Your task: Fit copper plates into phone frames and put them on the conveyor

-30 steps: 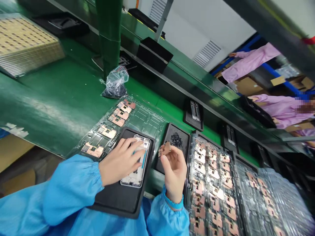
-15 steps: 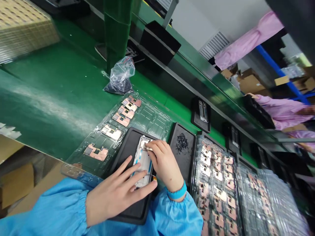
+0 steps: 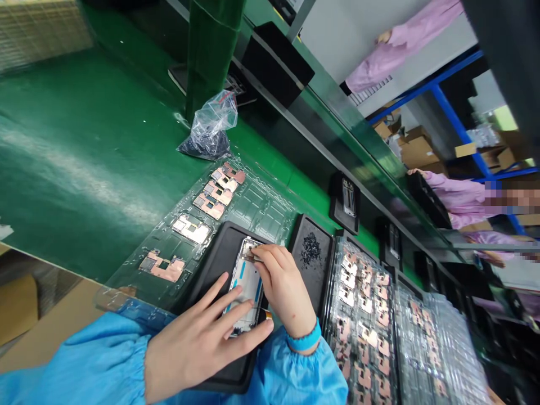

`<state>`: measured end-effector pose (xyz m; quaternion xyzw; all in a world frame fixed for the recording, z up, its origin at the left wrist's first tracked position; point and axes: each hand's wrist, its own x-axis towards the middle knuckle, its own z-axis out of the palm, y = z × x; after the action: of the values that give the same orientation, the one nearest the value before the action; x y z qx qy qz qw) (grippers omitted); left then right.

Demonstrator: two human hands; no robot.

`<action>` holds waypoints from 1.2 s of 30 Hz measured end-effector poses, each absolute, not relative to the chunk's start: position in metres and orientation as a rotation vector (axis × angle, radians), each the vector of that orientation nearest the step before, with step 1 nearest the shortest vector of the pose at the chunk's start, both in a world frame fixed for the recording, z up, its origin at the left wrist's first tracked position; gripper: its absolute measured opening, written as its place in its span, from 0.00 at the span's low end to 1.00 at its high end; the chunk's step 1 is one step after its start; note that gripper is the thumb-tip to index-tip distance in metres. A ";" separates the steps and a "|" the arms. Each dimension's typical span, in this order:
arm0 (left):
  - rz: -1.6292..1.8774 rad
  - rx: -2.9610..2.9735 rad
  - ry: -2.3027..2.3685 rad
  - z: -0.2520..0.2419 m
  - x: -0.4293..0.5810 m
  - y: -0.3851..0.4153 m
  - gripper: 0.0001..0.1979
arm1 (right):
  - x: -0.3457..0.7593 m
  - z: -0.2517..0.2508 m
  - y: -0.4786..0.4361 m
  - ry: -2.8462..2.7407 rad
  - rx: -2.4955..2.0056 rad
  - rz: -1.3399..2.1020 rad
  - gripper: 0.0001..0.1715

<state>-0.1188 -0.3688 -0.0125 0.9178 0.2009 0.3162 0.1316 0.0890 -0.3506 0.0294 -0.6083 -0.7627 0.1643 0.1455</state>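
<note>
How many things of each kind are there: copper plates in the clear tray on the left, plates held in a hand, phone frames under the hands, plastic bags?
Copper plates in the clear tray: 6
Small plate in the grip of the right hand: 1
Phone frame under the left hand: 1
Plastic bag: 1
Total: 9

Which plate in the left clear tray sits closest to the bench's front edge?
The copper plate at the tray's near end, beside the black fixture; the other four lie farther up, toward the bag.
</note>
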 end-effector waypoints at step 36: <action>0.885 2.652 0.545 -0.013 -0.120 -0.369 0.24 | 0.077 0.039 -0.344 -2.406 -2.004 0.265 0.19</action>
<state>-0.1198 -0.3686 -0.0130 0.9211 0.1892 0.3073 0.1460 0.0769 -0.3440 0.0386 -0.6376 -0.7657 0.0845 -0.0003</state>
